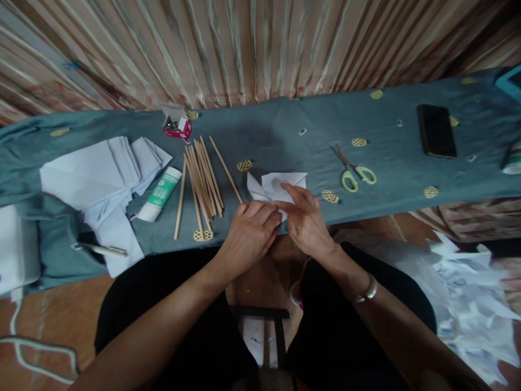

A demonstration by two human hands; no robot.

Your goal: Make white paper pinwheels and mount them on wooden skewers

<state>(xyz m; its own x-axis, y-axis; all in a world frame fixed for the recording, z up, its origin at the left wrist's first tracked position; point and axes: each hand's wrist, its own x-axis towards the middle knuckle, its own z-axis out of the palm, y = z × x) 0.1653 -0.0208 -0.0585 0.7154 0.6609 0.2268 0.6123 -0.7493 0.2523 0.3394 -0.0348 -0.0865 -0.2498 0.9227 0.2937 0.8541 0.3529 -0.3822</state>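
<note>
A folded white paper [285,181] with pointed corners lies at the table's near edge, under both my hands. My left hand [253,227] is closed on its near left part, fingers bent over the fold. From the right, my right hand [305,220] pinches the paper near its middle, thumb and fingertips close to the left hand's. The fingers partly cover the paper's centre, so whatever is between them is hidden. One loose wooden stick [225,167] points toward my left hand, and a bundle of several sticks [202,182] lies further left.
Scissors [353,172] and a black phone [437,130] lie to the right. On the left are a glue tube [159,194], cut paper sheets [91,174], a pen [103,249] and a red box of small metal pieces [178,126]. A bag of paper pieces [472,304] sits low right.
</note>
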